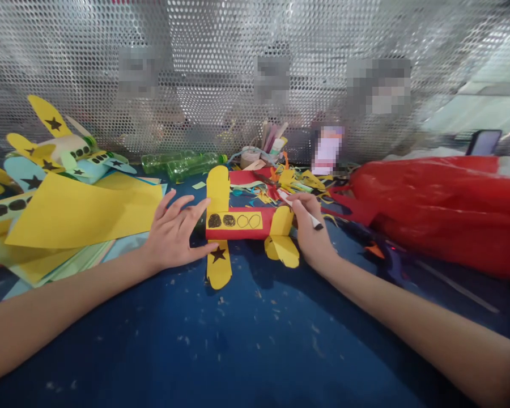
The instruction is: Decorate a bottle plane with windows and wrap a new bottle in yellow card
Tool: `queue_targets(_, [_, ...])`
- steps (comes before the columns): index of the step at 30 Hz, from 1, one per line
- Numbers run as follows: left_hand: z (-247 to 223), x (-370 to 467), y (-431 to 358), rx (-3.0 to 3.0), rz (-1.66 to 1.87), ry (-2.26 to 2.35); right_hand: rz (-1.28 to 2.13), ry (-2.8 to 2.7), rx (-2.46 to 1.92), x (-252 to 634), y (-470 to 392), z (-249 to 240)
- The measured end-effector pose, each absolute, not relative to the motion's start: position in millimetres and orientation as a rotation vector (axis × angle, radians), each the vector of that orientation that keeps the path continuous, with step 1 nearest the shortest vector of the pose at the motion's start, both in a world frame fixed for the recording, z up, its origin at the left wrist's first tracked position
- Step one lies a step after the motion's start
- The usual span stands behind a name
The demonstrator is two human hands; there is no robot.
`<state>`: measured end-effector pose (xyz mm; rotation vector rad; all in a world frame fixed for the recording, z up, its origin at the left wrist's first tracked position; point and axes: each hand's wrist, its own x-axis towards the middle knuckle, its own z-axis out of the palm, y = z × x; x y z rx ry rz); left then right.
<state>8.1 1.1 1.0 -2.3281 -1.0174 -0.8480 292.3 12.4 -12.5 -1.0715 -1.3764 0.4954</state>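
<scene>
The red plane [238,233] lies between left fingers [196,212] spread at its wings and right fingers [305,200] gripping a marker [314,220].

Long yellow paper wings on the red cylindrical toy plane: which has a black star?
The near yellow paper wing bears a black star; the far wing looks plain.

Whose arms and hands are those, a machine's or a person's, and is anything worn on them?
A person's: no cables or machine parts show. The left hand and right hand are ungloved, with no rings that I can see. The left forearm and right forearm are bare within the picture: no sleeve, watch, bracelet or marking is visible.
</scene>
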Motion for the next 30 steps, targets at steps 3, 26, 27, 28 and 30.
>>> queue_targets(3, [2, 8, 1, -2.296, -0.850, -1.012, 0.547, -1.394, -1.051, 290, 10, -11])
queue_targets(26, [4, 9, 1, -2.390, -0.587, -1.043, 0.667, -1.359, -1.105, 288, 2, -5])
queue_targets(27, [4, 9, 1, -2.400, -0.592, -1.027, 0.633, -1.363, -1.104, 289, 3, -5])
queue_targets(28, [4, 9, 0, -2.410, -0.598, -1.010, 0.584, -1.363, -1.097, 290, 3, -5])
queue_targets(30, [4, 9, 0, -2.422, -0.615, -0.972, 0.461, -1.357, -1.071, 291, 2, -5])
